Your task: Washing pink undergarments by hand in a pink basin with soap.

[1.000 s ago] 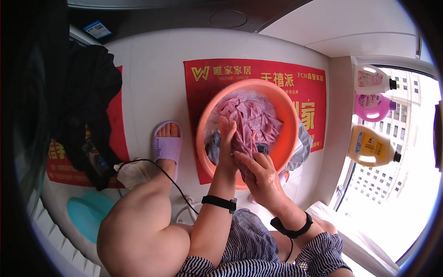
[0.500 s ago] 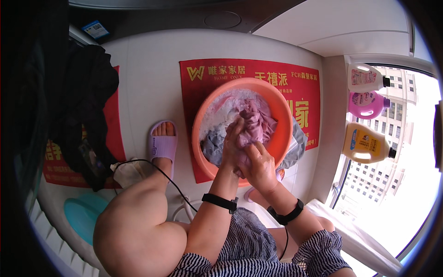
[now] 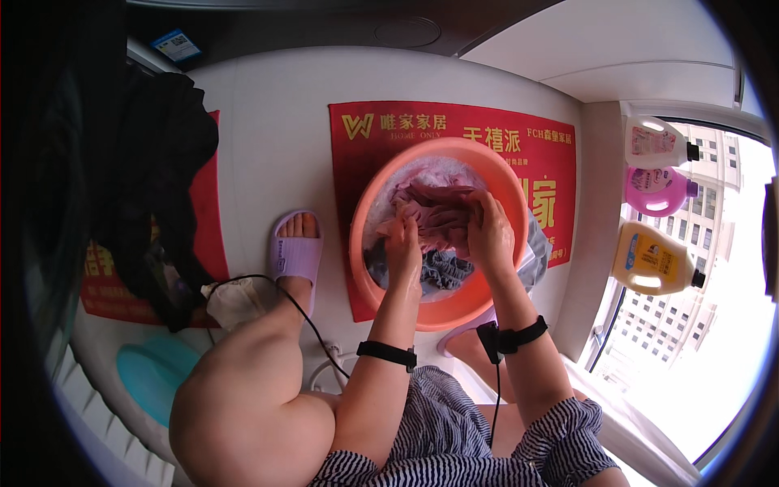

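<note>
A bunched dusty-pink cloth (image 3: 442, 219) is held up, wet and wrinkled, between a person's two bare hands, over the inside of a round orange plastic basin (image 3: 466, 312). The left hand (image 3: 402, 243) grips the cloth's left end, its fingers close together with the fabric pinched against the thumb. The right hand (image 3: 492, 231) clasps the right end, fingers curled over the fabric and bunched together; its thumb is hard to make out. Beneath the cloth, white suds (image 3: 456, 172) fill the far part of the basin, and a crumpled dark gray cloth (image 3: 443, 271) lies in the near part. The basin rests on a red mat (image 3: 347, 162) with yellow print. Black straps circle both wrists. Left of the basin is a foot in a lavender slipper (image 3: 297, 253); farther left, a black garment (image 3: 166, 138) hangs above a teal basin (image 3: 152, 375). At right, a white bottle (image 3: 651, 143), a pink bottle (image 3: 654, 195) and a cream bottle (image 3: 649, 260) line a bright window (image 3: 722, 349).
</note>
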Tool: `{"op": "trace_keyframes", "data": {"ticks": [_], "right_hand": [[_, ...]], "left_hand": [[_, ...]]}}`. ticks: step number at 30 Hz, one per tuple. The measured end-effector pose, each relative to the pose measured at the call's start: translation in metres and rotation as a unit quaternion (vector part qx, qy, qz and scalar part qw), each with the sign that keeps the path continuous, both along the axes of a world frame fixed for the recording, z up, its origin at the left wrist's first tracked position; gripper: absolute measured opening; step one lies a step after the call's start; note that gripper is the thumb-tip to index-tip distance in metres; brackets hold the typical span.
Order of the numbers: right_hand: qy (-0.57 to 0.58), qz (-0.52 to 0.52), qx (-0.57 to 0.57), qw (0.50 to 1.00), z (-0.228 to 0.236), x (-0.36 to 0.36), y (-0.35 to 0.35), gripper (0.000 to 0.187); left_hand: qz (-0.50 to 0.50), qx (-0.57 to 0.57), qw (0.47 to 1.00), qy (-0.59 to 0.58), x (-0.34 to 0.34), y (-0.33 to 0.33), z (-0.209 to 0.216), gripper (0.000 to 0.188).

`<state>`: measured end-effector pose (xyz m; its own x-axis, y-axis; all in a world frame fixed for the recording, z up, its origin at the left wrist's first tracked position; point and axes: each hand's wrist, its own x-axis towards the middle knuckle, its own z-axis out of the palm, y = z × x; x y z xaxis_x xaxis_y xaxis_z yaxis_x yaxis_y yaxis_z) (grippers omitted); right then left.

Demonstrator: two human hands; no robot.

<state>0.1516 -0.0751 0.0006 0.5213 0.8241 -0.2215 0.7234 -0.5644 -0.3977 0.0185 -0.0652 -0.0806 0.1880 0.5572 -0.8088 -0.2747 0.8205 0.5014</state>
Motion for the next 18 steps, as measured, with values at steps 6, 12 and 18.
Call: {"op": "trace_keyframes", "data": {"ticks": [6,12,18], "right_hand": [[-0.059,0.251,-0.133,0.957,-0.067,-0.048,-0.024,0.076],[-0.075,0.248,-0.298,0.919,-0.119,-0.034,-0.003,0.036],[0.02,0.176,-0.014,0.984,-0.09,-0.014,0.01,0.026]], "left_hand": [[0.012,-0.028,0.997,0.07,-0.002,-0.013,-0.007,0.06],[-0.069,-0.147,0.987,0.017,-0.019,-0.001,-0.007,0.065],[0.043,-0.125,0.991,0.013,-0.012,0.002,0.01,0.072]]}}
